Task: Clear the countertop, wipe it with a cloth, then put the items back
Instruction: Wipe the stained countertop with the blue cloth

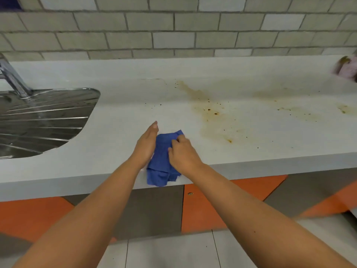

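Observation:
A folded blue cloth (163,149) lies at the front edge of the white countertop (251,151), with its near end hanging over the edge. My left hand (145,145) lies flat along the cloth's left side, fingers straight. My right hand (183,154) rests on the cloth's right side with fingers curled, pinching the fabric. Brown stains and dark crumbs (210,111) spread over the countertop to the right of the cloth.
A steel sink with a ribbed drainer (48,117) and a tap (11,76) sit at the left. A blurred pinkish object (346,68) stands at the far right by the tiled wall. Orange and grey cabinet fronts (202,207) run below the counter.

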The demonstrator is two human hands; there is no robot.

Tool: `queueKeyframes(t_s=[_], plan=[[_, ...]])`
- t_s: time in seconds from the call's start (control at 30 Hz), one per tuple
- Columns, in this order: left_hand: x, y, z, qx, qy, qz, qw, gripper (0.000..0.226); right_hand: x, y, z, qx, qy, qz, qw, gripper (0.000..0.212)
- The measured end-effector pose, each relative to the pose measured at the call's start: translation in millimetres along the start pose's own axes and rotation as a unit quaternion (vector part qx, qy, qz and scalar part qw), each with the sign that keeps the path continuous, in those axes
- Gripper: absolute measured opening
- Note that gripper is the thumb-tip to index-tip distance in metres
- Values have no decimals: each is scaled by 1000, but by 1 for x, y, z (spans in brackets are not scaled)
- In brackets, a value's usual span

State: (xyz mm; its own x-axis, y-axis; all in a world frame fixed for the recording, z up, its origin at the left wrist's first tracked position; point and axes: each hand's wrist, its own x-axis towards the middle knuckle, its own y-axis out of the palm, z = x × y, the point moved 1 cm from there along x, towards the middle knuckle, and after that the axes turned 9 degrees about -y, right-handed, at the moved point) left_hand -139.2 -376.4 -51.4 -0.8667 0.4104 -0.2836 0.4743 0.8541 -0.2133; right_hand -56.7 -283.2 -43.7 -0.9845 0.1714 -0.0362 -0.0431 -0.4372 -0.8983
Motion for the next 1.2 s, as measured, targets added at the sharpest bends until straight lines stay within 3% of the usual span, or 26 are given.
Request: queueKeyframes(t_s=[0.13,0.4,0.47,0.57,0.7,0.83,0.97,1.1,1.2], plan=[[14,-49,6,130,73,-83,985,44,28,26,33,-72,89,45,992,68],[78,-133,17,309,117,-121,936,43,84,26,5,-128,123,-32,984,62],[95,-147,20,348,108,-120,924,45,91,33,16,-162,110,-17,980,59],[119,-155,19,370,97,-114,917,46,99,54,55,-145,4,6,989,54],[148,-157,15,376,92,-114,915,46,138,57,61,-95,-67,23,993,52],[163,-161,17,332,93,-144,928,48,166,31,14,-99,27,-24,994,51],[157,-164,16,183,94,-171,964,52,140,34,11,-113,77,-50,989,50],[154,-163,13,105,89,-179,974,51,144,60,57,-112,-43,-22,993,54],[155,-165,12,69,76,-183,978,55,183,66,81,-69,-116,-6,991,46]])
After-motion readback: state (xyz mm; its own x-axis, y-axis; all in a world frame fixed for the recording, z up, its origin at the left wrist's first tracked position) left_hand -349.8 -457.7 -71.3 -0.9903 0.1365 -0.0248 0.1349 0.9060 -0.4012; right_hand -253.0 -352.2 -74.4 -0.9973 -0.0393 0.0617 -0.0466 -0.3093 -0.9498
